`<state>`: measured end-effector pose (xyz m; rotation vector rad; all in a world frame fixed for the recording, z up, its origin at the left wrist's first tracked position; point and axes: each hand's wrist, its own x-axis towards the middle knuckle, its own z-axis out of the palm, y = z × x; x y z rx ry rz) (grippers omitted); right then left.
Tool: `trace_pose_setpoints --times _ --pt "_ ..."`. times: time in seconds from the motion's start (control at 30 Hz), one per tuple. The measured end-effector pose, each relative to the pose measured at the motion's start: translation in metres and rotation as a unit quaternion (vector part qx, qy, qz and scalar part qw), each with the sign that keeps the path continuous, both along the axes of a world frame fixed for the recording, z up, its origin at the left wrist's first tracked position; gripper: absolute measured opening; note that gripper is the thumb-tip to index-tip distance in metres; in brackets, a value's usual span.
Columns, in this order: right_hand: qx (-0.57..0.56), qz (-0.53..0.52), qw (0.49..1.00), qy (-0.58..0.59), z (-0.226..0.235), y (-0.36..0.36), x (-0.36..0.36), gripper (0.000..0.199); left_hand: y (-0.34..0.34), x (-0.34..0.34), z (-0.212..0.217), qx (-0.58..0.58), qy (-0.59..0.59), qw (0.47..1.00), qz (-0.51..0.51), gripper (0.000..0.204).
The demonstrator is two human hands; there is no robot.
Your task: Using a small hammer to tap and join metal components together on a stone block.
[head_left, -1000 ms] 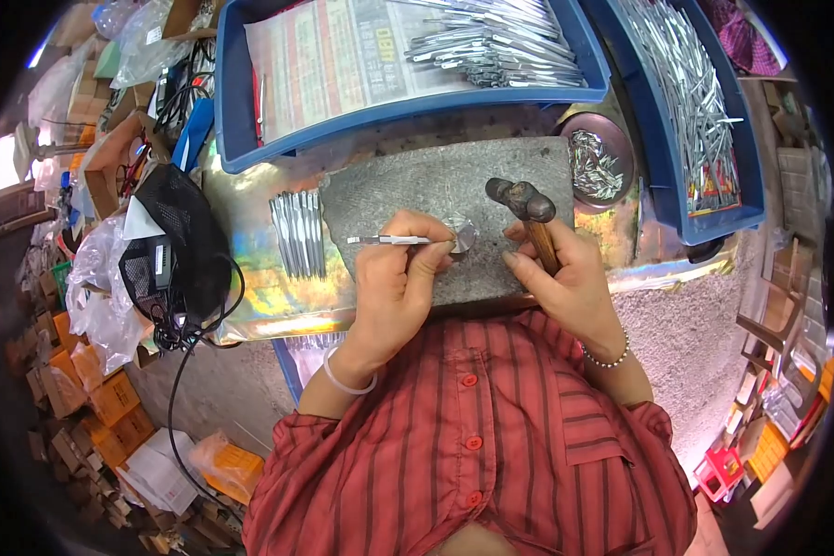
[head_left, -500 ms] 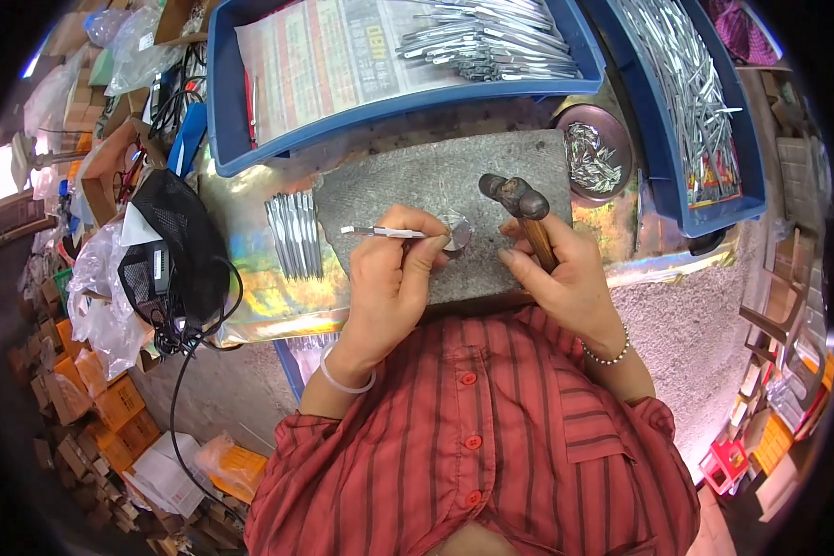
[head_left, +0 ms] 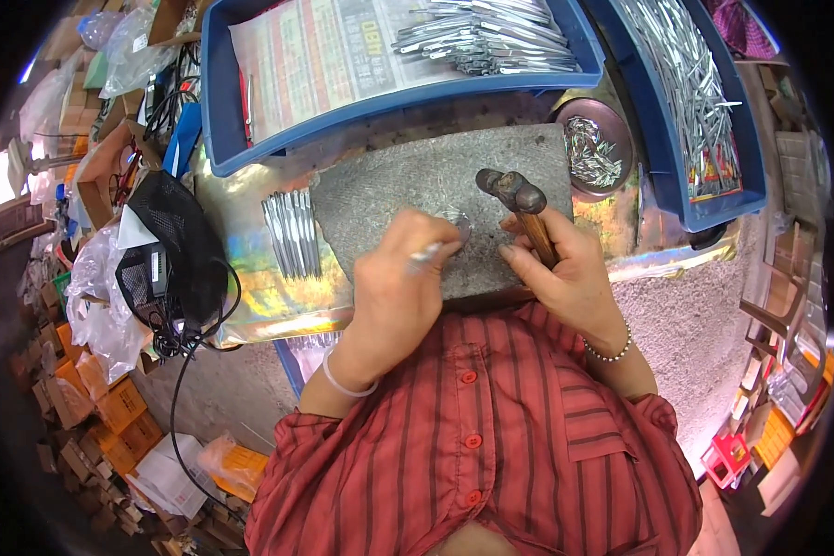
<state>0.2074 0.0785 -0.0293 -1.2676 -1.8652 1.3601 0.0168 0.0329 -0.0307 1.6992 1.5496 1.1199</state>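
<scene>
Left hand fingers pinched tight on a thin metal strip, tip down on the grey stone slab. Right hand wrapped around the hammer handle, head above slab. Strip's far end blurred, mostly hidden by knuckles.

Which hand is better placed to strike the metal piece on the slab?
Right. The right hand grips the hammer with its head raised beside the piece, which the left hand pins to the slab.
</scene>
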Motion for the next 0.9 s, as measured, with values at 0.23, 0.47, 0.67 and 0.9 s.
trace_pose_setpoints --times 0.23,0.47,0.67,0.9 --pt "-0.012 0.045 0.991 0.126 0.031 -0.001 -0.011 0.027 -0.003 0.005 0.008 0.06 0.18 0.981 -0.031 0.024" --pt "0.254 0.189 0.942 0.114 0.068 0.017 -0.039 0.026 -0.007 -0.005 -0.007 0.048 0.143 0.986 -0.069 0.019" --pt "-0.027 0.07 0.993 0.091 0.094 -0.005 -0.025 0.035 -0.006 -0.009 0.013 0.048 0.153 0.985 -0.058 0.015" --pt "0.134 0.136 0.982 -0.013 0.107 -0.024 0.018 0.051 -0.002 -0.012 0.007 0.092 0.097 0.99 -0.04 0.017"
